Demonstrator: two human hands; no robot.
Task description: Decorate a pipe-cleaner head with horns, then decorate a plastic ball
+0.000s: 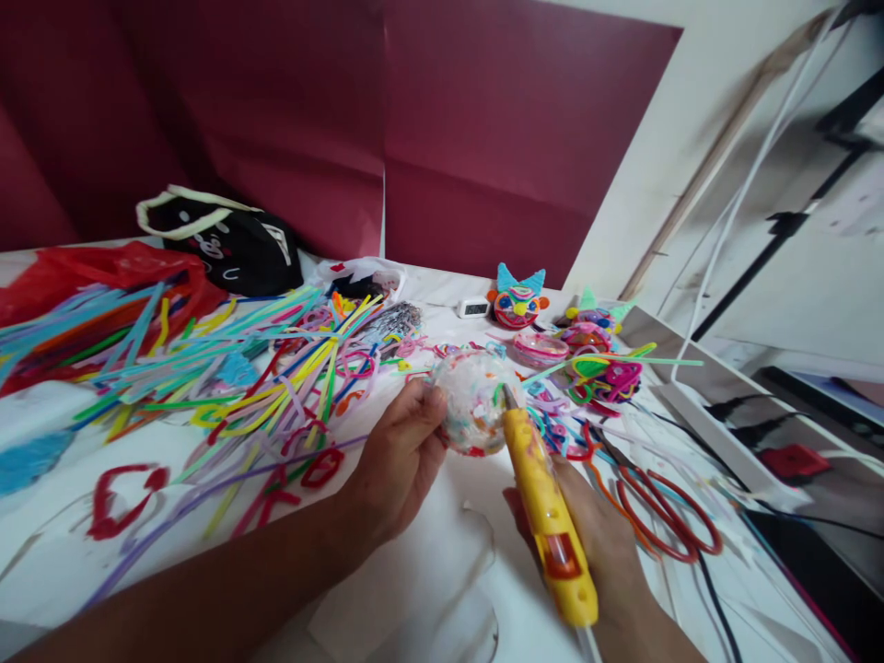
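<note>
My left hand (401, 456) grips a round, translucent white shell (473, 401) flecked with coloured bits, holding it up by its left edge. My right hand (587, 529) is wrapped round a yellow glue gun (549, 511) with a red trigger panel. The gun's metal tip points up and touches the right side of the shell. Both hands hover just above the white table (414, 571).
A big heap of coloured pipe cleaners (227, 368) covers the table's left half. Red-handled scissors (667, 520) lie to the right. Finished pipe-cleaner faces (517, 299) and loops (604, 378) sit behind. A black bag (221, 239), red plastic bag (103, 267) and power strip (718, 433) border the table.
</note>
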